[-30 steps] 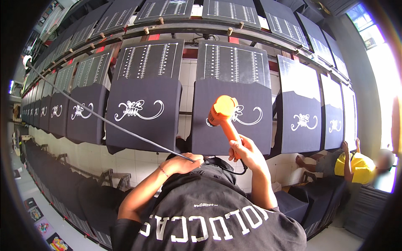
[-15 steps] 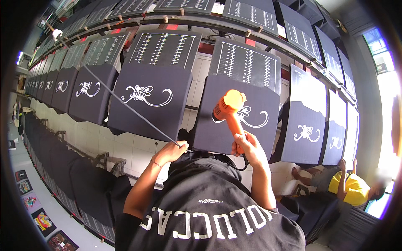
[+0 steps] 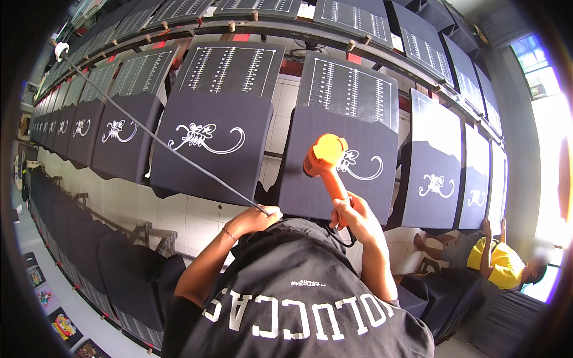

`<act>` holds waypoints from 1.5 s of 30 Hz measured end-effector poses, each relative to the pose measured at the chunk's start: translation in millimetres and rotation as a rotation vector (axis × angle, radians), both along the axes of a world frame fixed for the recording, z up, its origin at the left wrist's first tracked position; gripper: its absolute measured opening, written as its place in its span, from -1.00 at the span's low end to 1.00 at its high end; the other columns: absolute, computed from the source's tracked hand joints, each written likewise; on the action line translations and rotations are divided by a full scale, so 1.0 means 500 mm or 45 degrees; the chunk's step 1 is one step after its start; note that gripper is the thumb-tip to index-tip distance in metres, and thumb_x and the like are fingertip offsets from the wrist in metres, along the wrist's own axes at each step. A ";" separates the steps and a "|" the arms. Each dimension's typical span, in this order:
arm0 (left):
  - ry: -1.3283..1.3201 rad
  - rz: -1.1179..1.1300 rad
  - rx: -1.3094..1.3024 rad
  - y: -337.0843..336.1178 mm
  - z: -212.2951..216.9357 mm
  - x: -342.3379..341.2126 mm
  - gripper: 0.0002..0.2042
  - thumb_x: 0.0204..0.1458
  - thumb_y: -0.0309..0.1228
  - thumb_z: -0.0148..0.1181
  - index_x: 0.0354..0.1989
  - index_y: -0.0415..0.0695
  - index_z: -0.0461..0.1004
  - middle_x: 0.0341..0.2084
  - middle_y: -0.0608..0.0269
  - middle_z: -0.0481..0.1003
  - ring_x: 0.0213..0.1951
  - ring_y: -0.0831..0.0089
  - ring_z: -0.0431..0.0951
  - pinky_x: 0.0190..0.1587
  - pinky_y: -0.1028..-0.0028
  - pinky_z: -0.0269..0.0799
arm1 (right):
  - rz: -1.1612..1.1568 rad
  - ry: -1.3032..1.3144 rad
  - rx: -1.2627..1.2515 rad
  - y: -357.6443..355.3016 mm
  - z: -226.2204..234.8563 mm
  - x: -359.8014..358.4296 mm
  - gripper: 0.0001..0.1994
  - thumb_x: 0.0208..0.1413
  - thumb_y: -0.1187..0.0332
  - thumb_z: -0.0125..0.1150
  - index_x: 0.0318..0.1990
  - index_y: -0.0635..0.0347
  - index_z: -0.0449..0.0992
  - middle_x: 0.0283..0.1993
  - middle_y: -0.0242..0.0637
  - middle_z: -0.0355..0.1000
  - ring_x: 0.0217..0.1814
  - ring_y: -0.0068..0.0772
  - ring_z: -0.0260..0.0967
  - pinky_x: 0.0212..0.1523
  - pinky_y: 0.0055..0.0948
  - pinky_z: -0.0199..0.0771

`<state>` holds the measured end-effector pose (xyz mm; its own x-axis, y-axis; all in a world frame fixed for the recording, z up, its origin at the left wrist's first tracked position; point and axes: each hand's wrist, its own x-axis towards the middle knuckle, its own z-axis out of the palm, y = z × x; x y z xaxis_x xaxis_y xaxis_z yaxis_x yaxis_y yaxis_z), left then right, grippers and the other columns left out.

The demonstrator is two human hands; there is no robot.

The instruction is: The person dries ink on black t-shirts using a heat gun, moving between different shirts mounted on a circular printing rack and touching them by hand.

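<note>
My right hand (image 3: 357, 216) is wrapped round the handle of an orange hair dryer (image 3: 327, 152). The dryer hangs over a black shirt panel (image 3: 310, 197) on a printing board, its head covering the left part of a white scroll-like print (image 3: 361, 169). By my waist, my left hand (image 3: 255, 219) is closed on a grey cable (image 3: 173, 149). That cable stretches up and left across the neighbouring black shirt panel (image 3: 209, 170), to a white fitting (image 3: 61, 51) at the far left. A dark cord loops below the dryer's handle.
Boards with ruled white markings (image 3: 233, 65) run in a long row to both sides, dressed in black printed cloth. A rail with wooden pegs (image 3: 255, 15) lies beyond them. At right sits a person in a yellow shirt (image 3: 501, 262), hands at a board. Black-draped boards (image 3: 128, 262) stand at lower left.
My left hand has shifted slightly right, closer to my waist, still on the cable. The cable's far end sits farther left and higher. The dryer stays over the same panel, barely moved.
</note>
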<state>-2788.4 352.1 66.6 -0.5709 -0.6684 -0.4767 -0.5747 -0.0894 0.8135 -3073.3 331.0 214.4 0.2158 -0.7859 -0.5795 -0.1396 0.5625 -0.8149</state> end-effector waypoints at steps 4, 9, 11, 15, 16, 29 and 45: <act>0.212 -0.042 -0.052 -0.024 -0.004 -0.019 -0.69 0.29 -0.25 -0.15 -0.26 -0.27 0.39 -0.38 -0.14 0.48 -0.33 -0.05 0.49 -0.20 0.22 0.41 | -0.067 0.012 -0.010 0.016 -0.001 -0.009 -0.66 0.28 0.13 0.16 -0.13 0.30 0.41 -0.47 -0.36 0.41 -0.48 -0.56 0.43 -0.44 -0.57 0.43; 0.258 -0.086 0.149 -0.057 -0.045 -0.016 -0.60 0.29 -0.14 -0.18 -0.21 -0.26 0.45 -0.32 -0.01 0.56 -0.23 0.12 0.56 -0.09 0.30 0.42 | -0.171 0.032 -0.029 0.011 0.005 -0.023 -0.70 0.29 0.18 0.15 -0.12 0.29 0.41 -0.48 -0.36 0.40 -0.49 -0.57 0.41 -0.44 -0.55 0.44; 0.253 -0.103 0.179 -0.067 -0.051 -0.018 -0.59 0.28 -0.13 -0.16 -0.22 -0.26 0.47 -0.34 0.03 0.57 -0.24 0.20 0.57 -0.09 0.32 0.42 | -0.207 0.053 -0.075 0.011 -0.002 -0.031 -0.70 0.29 0.19 0.15 -0.11 0.29 0.41 -0.48 -0.37 0.41 -0.49 -0.57 0.42 -0.44 -0.55 0.45; 0.237 -0.086 0.159 -0.080 -0.060 -0.011 -0.59 0.28 -0.13 -0.14 -0.20 -0.26 0.48 -0.34 0.05 0.58 -0.24 0.21 0.57 -0.09 0.32 0.42 | -0.300 0.026 -0.018 0.000 -0.016 -0.057 -0.70 0.28 0.17 0.16 -0.10 0.26 0.42 -0.45 -0.37 0.41 -0.47 -0.57 0.43 -0.43 -0.55 0.45; 0.229 -0.077 0.157 -0.083 -0.059 -0.010 -0.60 0.28 -0.12 -0.13 -0.19 -0.26 0.48 -0.33 0.06 0.58 -0.24 0.21 0.57 -0.09 0.32 0.42 | -0.304 0.020 -0.054 -0.002 -0.017 -0.055 -0.71 0.28 0.17 0.16 -0.10 0.24 0.42 -0.46 -0.38 0.41 -0.47 -0.57 0.43 -0.42 -0.55 0.45; -0.364 -0.463 0.057 -0.126 0.134 0.063 -0.56 0.30 -0.05 -0.02 -0.21 -0.24 0.55 -0.27 -0.03 0.57 -0.13 0.05 0.58 -0.12 0.23 0.45 | -0.333 0.000 -0.041 -0.022 -0.023 -0.050 -0.68 0.29 0.11 0.14 -0.12 0.24 0.43 -0.45 -0.36 0.42 -0.48 -0.53 0.43 -0.46 -0.56 0.39; 1.769 -0.892 -1.166 -0.008 0.608 -0.351 -0.72 0.18 -0.29 0.10 -0.03 -0.18 0.42 -0.47 0.28 0.42 -0.40 0.32 0.51 -0.27 0.31 0.43 | -0.252 0.031 -0.111 -0.077 -0.030 0.009 -0.66 0.29 0.10 0.13 -0.13 0.24 0.42 -0.44 -0.39 0.39 -0.45 -0.53 0.43 -0.39 -0.53 0.44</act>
